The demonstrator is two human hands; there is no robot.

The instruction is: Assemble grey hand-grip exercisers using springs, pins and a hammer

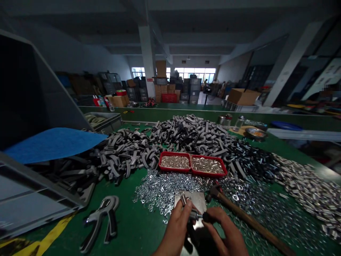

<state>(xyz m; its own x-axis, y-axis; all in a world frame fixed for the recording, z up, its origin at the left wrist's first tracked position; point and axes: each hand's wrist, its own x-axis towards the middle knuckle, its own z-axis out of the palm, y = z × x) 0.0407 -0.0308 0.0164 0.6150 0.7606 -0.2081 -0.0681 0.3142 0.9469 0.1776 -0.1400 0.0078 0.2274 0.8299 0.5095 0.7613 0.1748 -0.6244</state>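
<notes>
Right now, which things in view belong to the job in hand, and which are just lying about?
Likely in the job:
metal-and-black part between left hand and right hand
metal plate beneath
loose washers
two red trays of small metal pieces
hammer
grey handles

Probably just lying about:
blue sheet
open cardboard box
blue tray

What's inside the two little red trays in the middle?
The left red tray holds lots of tiny shiny metal bits. The right red tray holds shiny metal pieces, some rod-shaped. They cover both bottoms, so anything deeper is hidden.
</notes>
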